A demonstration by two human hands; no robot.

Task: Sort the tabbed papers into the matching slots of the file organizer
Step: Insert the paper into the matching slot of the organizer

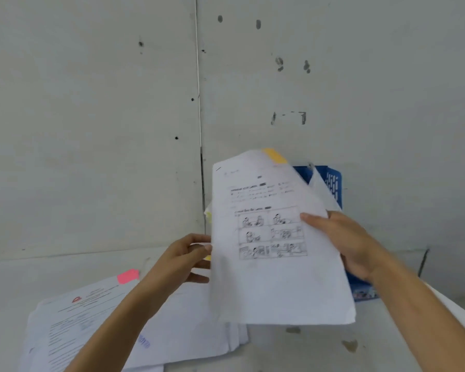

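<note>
Tabbed paper (274,277), yellow tab (274,155) at 12 o'clock, held up mid-frame.
Right hand (344,242) grips its 3 o'clock edge; left hand (184,257) seemingly pinches the 9 o'clock edge; blue file organizer (333,183) behind.

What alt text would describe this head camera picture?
The left hand and right hand hold up a white printed sheet with cartoon panels and a yellow tab, before a blue plastic file organizer. A stack of white papers, one with a pink tab, lies below on the pale table.
</note>
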